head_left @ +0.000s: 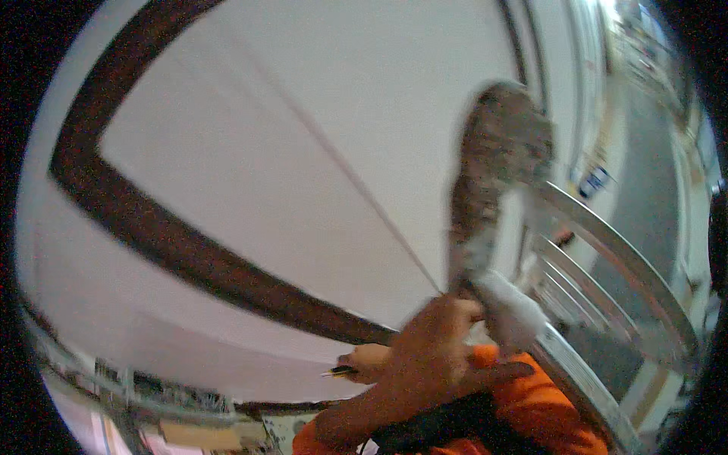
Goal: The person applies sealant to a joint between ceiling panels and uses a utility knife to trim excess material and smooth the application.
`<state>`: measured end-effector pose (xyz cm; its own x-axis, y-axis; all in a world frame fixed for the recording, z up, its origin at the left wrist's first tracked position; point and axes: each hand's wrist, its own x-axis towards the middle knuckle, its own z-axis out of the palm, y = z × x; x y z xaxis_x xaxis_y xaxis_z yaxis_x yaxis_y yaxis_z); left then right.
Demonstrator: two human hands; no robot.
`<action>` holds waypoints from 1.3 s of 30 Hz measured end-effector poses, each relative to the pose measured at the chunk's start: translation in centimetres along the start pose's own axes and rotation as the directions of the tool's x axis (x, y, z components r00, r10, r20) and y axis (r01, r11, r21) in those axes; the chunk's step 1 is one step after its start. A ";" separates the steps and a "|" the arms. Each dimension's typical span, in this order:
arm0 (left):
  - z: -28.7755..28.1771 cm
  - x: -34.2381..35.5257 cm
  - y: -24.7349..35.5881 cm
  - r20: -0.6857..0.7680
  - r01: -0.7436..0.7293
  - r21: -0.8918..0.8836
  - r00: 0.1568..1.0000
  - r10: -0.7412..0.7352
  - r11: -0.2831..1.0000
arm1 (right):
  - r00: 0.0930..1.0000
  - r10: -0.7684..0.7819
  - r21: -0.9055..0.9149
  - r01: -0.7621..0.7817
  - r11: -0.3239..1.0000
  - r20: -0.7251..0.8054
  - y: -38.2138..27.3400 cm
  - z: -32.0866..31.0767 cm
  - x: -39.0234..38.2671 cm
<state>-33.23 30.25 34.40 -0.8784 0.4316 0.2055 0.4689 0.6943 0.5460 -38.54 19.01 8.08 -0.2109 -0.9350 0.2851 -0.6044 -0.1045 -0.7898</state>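
Observation:
My left hand (444, 326) is closed at the lower end of a long, mottled grey-brown thing (502, 144), broad and rounded at the top. Motion blur hides what kind of thing it is. A soft-looking whitish piece (512, 307) lies against it beside my fingers. Behind my left forearm, my right arm crosses to the left, and my right hand (369, 361) grips a small black tool (343, 371) with a pale tip. Both hands are close to a large white panel (303, 152) crossed by a bent dark-brown band (205, 269).
A metal ladder (607, 239) with several rungs stands at my right, over a grey floor (644, 174). Beyond it is a blue-and-white item (594, 183). Cluttered shelving (163, 398) is at the lower left. A thin line (341, 163) runs slantwise over the panel toward my left hand.

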 end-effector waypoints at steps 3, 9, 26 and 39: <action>4.0 -1.9 -2.0 -0.082 -0.033 -0.215 0.997 0.015 0.976 | 0.999 0.028 -0.052 -0.027 0.998 0.025 -2.9 -1.4 -1.2; 1.7 -5.1 -2.0 -0.022 0.086 -0.605 0.992 -0.125 0.791 | 0.975 0.209 -0.285 -0.180 0.942 0.075 -3.8 -0.5 -6.0; -32.8 -1.4 -5.6 -0.610 0.207 0.791 0.189 0.769 0.576 | 0.990 0.104 -0.118 -0.093 0.989 0.096 -3.0 -1.4 -4.0; -38.0 1.7 -3.6 -0.290 0.237 0.954 0.558 0.777 0.186 | 0.991 0.082 -0.107 -0.070 0.992 0.104 -3.9 -2.3 -4.4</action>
<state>-39.93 6.61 63.66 -0.1525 0.6135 0.7749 -0.0321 0.7806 -0.6243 -36.99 24.29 11.18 -0.1785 -0.9705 0.1618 -0.6667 -0.0016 -0.7453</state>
